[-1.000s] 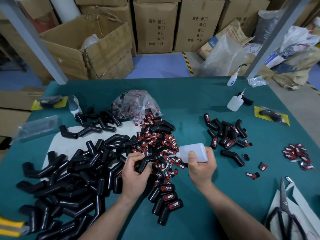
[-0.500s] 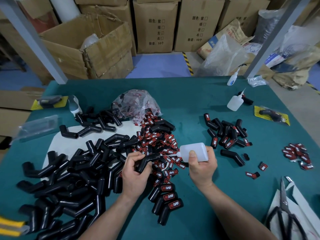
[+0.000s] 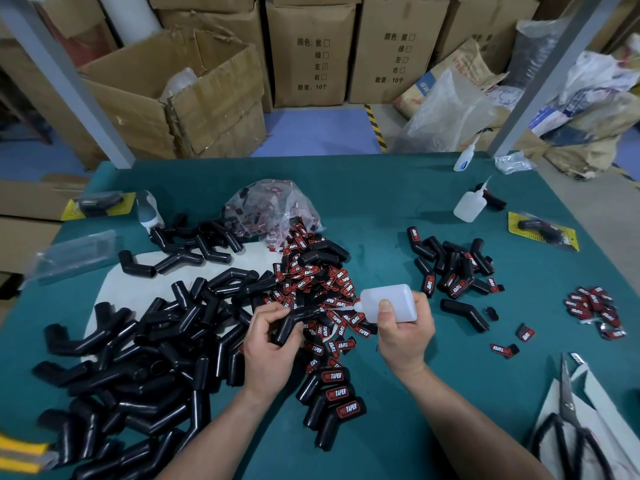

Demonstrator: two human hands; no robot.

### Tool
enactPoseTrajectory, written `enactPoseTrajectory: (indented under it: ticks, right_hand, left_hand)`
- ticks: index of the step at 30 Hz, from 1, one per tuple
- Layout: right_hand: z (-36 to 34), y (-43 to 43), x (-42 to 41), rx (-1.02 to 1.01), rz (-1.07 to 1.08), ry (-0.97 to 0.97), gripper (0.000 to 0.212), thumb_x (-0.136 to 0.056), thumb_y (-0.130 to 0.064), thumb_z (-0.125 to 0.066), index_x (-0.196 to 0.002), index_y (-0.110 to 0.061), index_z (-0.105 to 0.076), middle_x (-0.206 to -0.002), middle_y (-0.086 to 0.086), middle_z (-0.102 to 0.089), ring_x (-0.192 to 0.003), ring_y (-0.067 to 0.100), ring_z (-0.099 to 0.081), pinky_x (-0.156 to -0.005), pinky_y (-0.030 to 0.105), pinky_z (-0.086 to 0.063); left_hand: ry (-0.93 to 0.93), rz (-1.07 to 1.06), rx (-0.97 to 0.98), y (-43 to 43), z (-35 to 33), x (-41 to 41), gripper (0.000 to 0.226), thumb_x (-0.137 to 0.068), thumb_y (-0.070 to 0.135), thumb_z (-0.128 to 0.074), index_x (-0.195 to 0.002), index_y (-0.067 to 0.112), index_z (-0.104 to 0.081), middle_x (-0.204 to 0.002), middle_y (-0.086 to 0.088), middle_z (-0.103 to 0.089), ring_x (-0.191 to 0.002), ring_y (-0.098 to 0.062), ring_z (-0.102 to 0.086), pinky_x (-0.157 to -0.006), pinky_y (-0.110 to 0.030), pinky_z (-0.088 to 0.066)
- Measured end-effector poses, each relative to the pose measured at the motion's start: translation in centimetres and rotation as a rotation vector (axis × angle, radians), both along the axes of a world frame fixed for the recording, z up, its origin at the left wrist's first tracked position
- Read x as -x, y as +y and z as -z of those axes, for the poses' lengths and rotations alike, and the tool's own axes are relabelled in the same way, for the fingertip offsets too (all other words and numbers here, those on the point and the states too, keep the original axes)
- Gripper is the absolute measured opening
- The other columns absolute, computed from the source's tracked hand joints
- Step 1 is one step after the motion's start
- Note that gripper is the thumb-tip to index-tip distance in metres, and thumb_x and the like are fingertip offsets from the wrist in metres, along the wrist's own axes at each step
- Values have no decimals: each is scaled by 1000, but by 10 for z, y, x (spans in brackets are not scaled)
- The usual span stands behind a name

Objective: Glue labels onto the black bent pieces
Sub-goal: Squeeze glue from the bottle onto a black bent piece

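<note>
Glue application, centre of frame.
A black bent piece (image 3: pixel 289 325) is gripped in the left hand (image 3: pixel 268 351); a glue bottle (image 3: pixel 389 303) is clasped in the right hand (image 3: pixel 405 337), nozzle apparently touching it. Excess glue could be dripped onto the label pile (image 3: pixel 322 282) beneath. "TAPER" is read on finished pieces (image 3: pixel 334 393).

Green table (image 3: pixel 381 209) bears black bent pieces (image 3: pixel 138 358), labels (image 3: pixel 318 282), scissors (image 3: pixel 568 420).

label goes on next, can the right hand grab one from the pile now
Probably not yet: the right hand grips the glue bottle, though the label pile lies unobstructed just beside it.
</note>
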State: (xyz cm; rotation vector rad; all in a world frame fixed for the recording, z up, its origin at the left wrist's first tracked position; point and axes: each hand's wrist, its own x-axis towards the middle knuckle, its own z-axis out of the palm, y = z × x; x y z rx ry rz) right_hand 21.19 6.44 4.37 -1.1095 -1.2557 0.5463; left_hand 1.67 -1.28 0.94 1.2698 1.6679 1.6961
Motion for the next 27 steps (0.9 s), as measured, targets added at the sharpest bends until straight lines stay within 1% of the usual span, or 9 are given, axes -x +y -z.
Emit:
enactPoseTrajectory:
  ticks: [3,6,8,10,15,17,20,25,27]
  right_hand:
    - [1,2,-1,5,-1,-11,26,-80,-39,-64,-86,-17,-51,-66,-17,-51,-62,-9,-54,-51,7,-38]
    - [2,2,-2,14,1,-11,26,-80,-39,-63,-86,-17,-51,-69,-17,-51,-62,-9,-54,-50,11,-38]
    - [2,2,-1,11,0,-13,26,-80,-39,-63,-86,-17,-51,-68,-17,-52,-62,-9,-54,-50,11,-38]
    - [2,1,0,5,-10,-26,25,-80,-38,-63,-86,-16,-50,-67,-17,-51,-62,-10,-54,-51,7,-37]
    - [4,0,0,4,-26,-14,26,-79,-37,-64,-85,-16,-51,-64,-17,-54,-61,-11,-54,-52,5,-37]
    - [4,0,0,-1,-27,-16,26,-80,-37,-64,-85,-15,-50,-72,-20,-60,-62,-11,-54,-53,4,-37]
    - [3,0,1,5,-26,-12,26,-81,-38,-63,-85,-16,-50,-81,-26,-62,-62,-10,-54,-53,5,-37]
    - [2,-2,2,8,-39,-21,26,-80,-37,-63,-85,-14,-50,-80,-28,-62,-62,-12,-54,-54,2,-36]
    - [1,-3,1,12,-39,-21,27,-80,-36,-63,-84,-14,-50,-75,-23,-62,-63,-13,-54,-54,1,-35]
  left_hand:
    - [21,2,-12,0,0,0,45,-80,11,-78,-107,43,-63,-115,10,-63,-109,-17,-64,-97,-25,-52]
    - [20,2,-10,0,1,0,48,-80,8,-78,-108,44,-63,-116,2,-64,-110,-19,-65,-98,-26,-52]
    - [20,6,-8,-1,1,0,46,-79,6,-79,-107,40,-64,-115,-2,-65,-110,-21,-65,-98,-29,-53]
    - [24,9,-5,-1,0,0,41,-80,8,-79,-106,35,-64,-115,-2,-65,-109,-21,-65,-96,-31,-54]
    - [23,3,5,-1,1,-1,37,-80,11,-78,-107,32,-64,-115,-1,-65,-111,-22,-65,-98,-37,-54]
    - [21,-2,8,-1,1,-1,36,-80,11,-78,-106,31,-64,-115,1,-65,-111,-21,-65,-98,-38,-54]
    - [25,-6,4,0,2,-1,33,-80,11,-78,-105,28,-66,-115,3,-65,-110,-21,-66,-97,-38,-54]
    - [26,-11,1,0,1,-2,38,-80,12,-78,-108,35,-66,-115,10,-64,-111,-18,-65,-98,-30,-52]
    - [29,-10,7,0,1,-1,36,-80,12,-78,-107,34,-66,-115,13,-64,-111,-17,-65,-99,-27,-51]
